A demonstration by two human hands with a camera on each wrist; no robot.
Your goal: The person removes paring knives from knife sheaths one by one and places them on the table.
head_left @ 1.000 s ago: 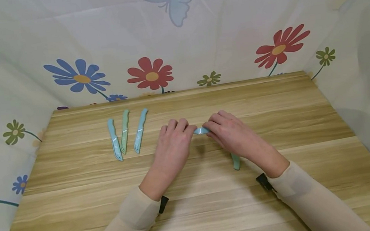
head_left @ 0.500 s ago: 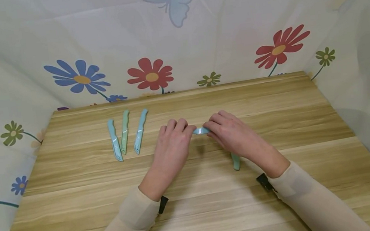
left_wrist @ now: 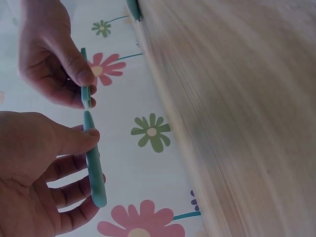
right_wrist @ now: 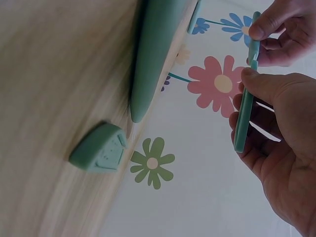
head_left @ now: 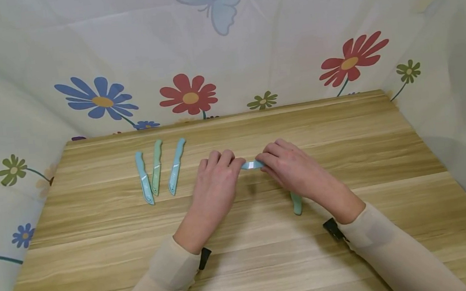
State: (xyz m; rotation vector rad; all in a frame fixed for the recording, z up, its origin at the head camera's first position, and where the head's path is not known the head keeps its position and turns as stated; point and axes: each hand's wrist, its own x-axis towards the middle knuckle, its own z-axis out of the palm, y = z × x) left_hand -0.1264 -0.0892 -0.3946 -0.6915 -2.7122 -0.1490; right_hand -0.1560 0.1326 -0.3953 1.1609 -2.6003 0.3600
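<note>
Mid-table in the head view, a light blue paring knife point(head_left: 251, 165) lies crosswise between both hands, a pale shiny strip showing at its middle. My left hand point(head_left: 216, 187) pinches its handle point(left_wrist: 96, 180) between thumb and fingers. With thumb and fingers, my right hand point(head_left: 292, 165) grips its sheath point(right_wrist: 243, 126). Handle and sheath line up end to end; most of the blade is hidden. Under the right wrist, a green handle point(head_left: 297, 203) rests on the table, the rest covered by the hand. A green wedge-shaped piece with small dots point(right_wrist: 101, 148) shows in the right wrist view.
Left of the hands lie three sheathed knives: a blue one point(head_left: 144, 178), a green one point(head_left: 157, 167) and another blue one point(head_left: 177, 166). The wooden table point(head_left: 246, 267) meets a flower-printed cloth point(head_left: 290, 40) at its back and sides.
The left hand has shifted very slightly left, and the pale strip between the hands looks a little wider. The right hand and the knives on the table stay where they were.
</note>
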